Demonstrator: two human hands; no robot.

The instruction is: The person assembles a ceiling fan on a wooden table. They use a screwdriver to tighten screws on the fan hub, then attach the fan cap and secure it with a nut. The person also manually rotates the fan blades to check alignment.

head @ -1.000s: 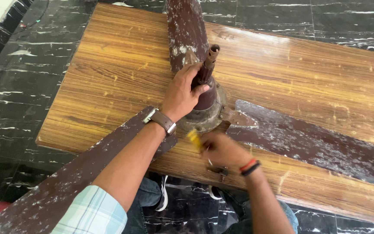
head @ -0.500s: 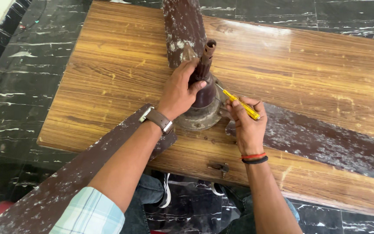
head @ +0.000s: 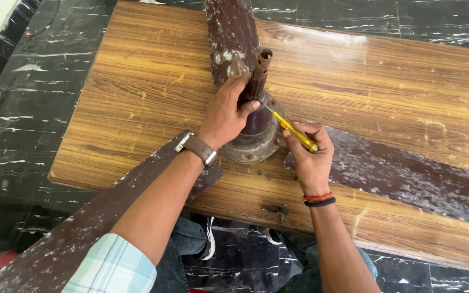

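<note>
Yellow screwdriver [head: 295,132], pinched in the closed right hand [head: 310,160], angles its tip at the fan hub [head: 256,130] on the table [head: 137,81], probably onto a screw, so the left hand [head: 225,116], wrapped around the hub, should brace firmly.

Inspection of my own body as seen from the head view. My left hand [head: 225,113] is bare, with no glove or ring visible. On the left wrist I wear a watch on a brown strap [head: 202,150] with a silver metal clasp showing at its outer edge. The left forearm is uncovered up to a rolled sleeve [head: 112,268] of light blue and white check. My right hand [head: 310,157] is likewise bare. The right wrist carries two thin bands [head: 318,199], one red-orange, one black, lying side by side. Below, I note dark blue jeans [head: 183,244] and a dark shoe with white trim [head: 208,239].
</note>
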